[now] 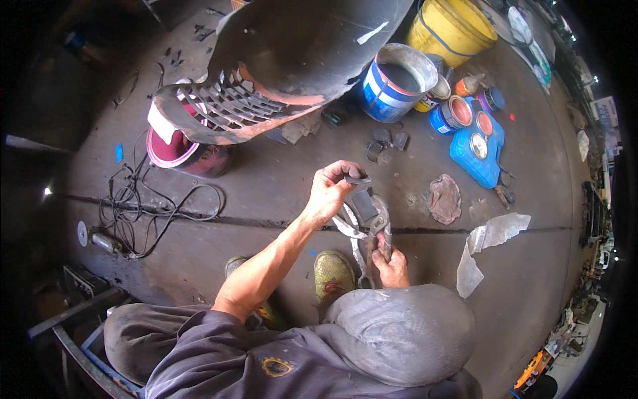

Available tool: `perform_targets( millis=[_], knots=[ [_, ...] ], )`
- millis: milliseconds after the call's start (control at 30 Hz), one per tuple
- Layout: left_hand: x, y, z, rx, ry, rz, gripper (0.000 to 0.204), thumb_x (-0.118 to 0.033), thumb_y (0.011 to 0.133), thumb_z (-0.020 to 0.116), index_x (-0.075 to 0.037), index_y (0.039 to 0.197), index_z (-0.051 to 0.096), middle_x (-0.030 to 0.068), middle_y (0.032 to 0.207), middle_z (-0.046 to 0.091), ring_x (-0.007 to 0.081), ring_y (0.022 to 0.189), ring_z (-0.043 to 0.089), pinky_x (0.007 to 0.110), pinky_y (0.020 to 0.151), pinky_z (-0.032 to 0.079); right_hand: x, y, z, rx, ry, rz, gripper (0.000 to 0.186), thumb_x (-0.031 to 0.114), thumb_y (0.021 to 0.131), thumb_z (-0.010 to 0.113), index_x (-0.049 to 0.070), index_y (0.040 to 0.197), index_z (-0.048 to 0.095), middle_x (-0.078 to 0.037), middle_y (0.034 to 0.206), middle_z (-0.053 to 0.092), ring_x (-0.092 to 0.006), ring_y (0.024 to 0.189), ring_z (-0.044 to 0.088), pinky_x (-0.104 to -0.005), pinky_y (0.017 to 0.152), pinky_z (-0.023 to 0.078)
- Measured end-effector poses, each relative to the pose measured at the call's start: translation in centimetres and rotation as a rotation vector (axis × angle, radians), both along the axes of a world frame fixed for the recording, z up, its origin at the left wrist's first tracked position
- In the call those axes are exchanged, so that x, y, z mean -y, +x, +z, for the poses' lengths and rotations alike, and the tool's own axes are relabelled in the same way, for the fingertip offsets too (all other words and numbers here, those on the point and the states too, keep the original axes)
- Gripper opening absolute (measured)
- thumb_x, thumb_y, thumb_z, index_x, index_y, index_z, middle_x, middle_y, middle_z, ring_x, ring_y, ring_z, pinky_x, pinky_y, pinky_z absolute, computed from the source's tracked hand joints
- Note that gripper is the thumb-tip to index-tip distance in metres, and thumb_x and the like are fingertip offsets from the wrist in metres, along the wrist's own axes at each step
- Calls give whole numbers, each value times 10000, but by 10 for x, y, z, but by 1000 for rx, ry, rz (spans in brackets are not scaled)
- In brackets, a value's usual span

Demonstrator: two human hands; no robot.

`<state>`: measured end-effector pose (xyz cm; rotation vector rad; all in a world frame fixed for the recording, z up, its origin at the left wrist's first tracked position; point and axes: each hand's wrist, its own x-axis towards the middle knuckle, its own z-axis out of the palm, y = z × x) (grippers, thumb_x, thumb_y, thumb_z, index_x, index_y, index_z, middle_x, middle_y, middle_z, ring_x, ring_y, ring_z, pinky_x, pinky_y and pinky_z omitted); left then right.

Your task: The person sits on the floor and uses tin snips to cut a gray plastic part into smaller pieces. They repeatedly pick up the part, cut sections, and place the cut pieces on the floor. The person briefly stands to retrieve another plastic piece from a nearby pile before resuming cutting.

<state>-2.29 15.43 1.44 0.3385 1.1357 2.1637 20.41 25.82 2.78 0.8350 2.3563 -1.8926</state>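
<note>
My left hand [334, 189] pinches a small dark flat piece [359, 180] between thumb and fingers. Just below it, my right hand [392, 266] is closed round a metal tool with curved jaws [381, 211], which looks like a pair of locking clamp pliers. Another dark rectangular piece [363, 205] sits at those jaws; whether they grip it I cannot tell. The tool's lower handles hang over the floor beside my shoe [333, 274]. Several similar dark pieces [382, 142] lie on the floor ahead.
A large curved panel with a slatted grille [256, 100] rests over a maroon bucket [189, 156]. Right of it stand a blue-white can [392, 96], yellow bucket [458, 30] and blue case [475, 159]. A rag [444, 199], torn sheet [482, 246], cable [176, 209] and grinder [100, 239] lie around.
</note>
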Motion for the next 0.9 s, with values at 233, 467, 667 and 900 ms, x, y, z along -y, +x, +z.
perform_targets(
  millis=[233, 467, 667, 900],
  knots=[
    [0, 0, -17, -97, -114, 64, 186, 98, 777, 528, -33, 872, 620, 31, 973, 651, 112, 895, 597, 254, 790, 478, -1, 2, -13, -47, -74, -37, 581, 314, 935, 628, -75, 1337, 470, -173, 1269, 592, -220, 1178, 540, -325, 1001, 395],
    [5, 1, -24, -204, -285, 126, 157, 54, 793, 501, -20, 871, 616, 13, 917, 650, 77, 847, 563, 231, 752, 456, 0, 4, -18, -37, -140, -34, 688, 363, 936, 618, -119, 1372, 392, -209, 1324, 538, -244, 1248, 489, -353, 1045, 367],
    [4, 1, -27, -154, -413, 97, 173, -50, 818, 557, 8, 962, 631, 27, 903, 659, 101, 818, 570, 252, 754, 460, 1, 5, -24, -25, -74, -103, 607, 322, 935, 626, -98, 1337, 454, -169, 1201, 626, -238, 1104, 583, -343, 966, 427],
    [9, 4, -77, -98, -863, 11, 482, -191, 843, 669, 85, 1223, 558, 151, 1051, 665, 213, 926, 625, 320, 828, 492, -43, -2, -31, 305, 500, -206, 518, 377, 861, 676, 79, 1273, 580, -215, 939, 656, -356, 889, 648, -430, 796, 491]
  ],
)
